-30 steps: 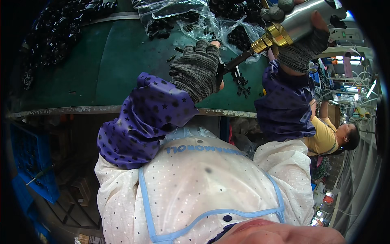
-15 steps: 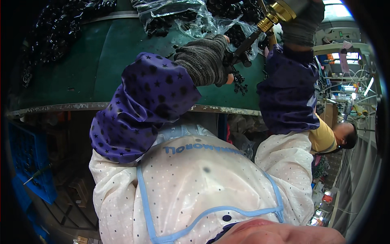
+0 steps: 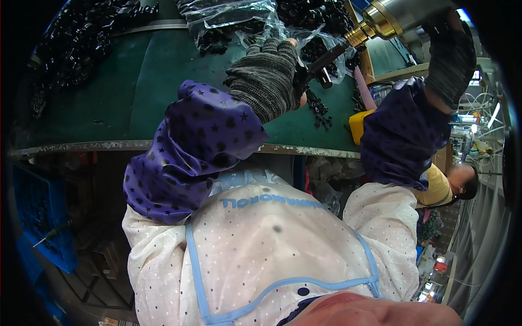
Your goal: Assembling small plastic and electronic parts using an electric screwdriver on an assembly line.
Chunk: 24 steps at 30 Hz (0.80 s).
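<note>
Our left hand (image 3: pixel 265 79) had fingers curled around a black part (image 3: pixel 300 80); our right hand (image 3: pixel 451 61) grasped a silver driver (image 3: pixel 414 15). Its slanting shaft (image 3: pixel 329 56), if poorly seated, risked slipping toward our left fingers.

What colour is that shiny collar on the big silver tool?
The collar is gold-coloured. It shows best in the head view.

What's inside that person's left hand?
A black part pokes out at the right side of the left hand, and the dark shaft of the silver-and-gold tool points at it. The hand covers the rest, so its full shape can't be seen.
</note>
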Motion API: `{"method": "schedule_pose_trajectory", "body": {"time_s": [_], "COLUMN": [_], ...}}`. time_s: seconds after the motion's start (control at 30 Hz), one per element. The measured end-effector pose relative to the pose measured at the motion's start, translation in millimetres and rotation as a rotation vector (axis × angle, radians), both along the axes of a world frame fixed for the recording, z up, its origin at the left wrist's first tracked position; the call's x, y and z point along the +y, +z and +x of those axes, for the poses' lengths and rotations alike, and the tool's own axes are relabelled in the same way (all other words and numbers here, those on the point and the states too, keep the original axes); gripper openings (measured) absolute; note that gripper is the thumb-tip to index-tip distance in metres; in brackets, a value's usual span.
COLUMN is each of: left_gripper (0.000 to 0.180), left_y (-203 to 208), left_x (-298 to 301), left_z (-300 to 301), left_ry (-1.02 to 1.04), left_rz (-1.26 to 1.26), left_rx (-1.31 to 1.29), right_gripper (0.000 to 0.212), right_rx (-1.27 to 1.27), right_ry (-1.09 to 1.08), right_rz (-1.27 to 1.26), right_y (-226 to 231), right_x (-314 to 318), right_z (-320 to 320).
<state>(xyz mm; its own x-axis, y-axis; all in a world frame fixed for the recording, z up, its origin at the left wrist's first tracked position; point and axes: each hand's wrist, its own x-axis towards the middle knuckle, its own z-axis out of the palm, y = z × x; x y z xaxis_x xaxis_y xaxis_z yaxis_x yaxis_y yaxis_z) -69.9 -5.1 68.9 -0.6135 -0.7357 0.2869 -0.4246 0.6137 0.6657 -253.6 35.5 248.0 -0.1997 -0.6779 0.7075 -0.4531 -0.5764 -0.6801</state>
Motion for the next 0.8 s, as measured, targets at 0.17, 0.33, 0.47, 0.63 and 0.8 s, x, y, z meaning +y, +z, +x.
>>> {"method": "schedule_pose_trajectory", "body": {"time_s": [0.17,0.33,0.47,0.63,0.8], "left_gripper": [0.079,0.080,0.081,0.081,0.081], "left_y": [-10,-20,-26,-33,-42], "left_x": [0,-2,2,8,10], "left_z": [0,2,2,-2,3], "left_ry": [0.024,-0.029,-0.035,-0.122,-0.077], "left_rz": [-0.062,0.018,0.003,0.063,0.000], "left_rx": [0.019,0.067,0.042,0.102,0.121], "right_gripper": [0.016,0.024,0.029,0.035,0.041], "right_rx": [0.334,0.379,-0.141,-0.537,-0.677], "right_ry": [-0.091,-0.158,0.246,0.678,0.916], "right_rz": [-0.073,-0.127,-0.032,0.111,0.209], "right_y": [9,10,-13,-61,-81], "right_x": [7,5,-12,-32,-36], "right_z": [-8,-9,6,30,39]}}
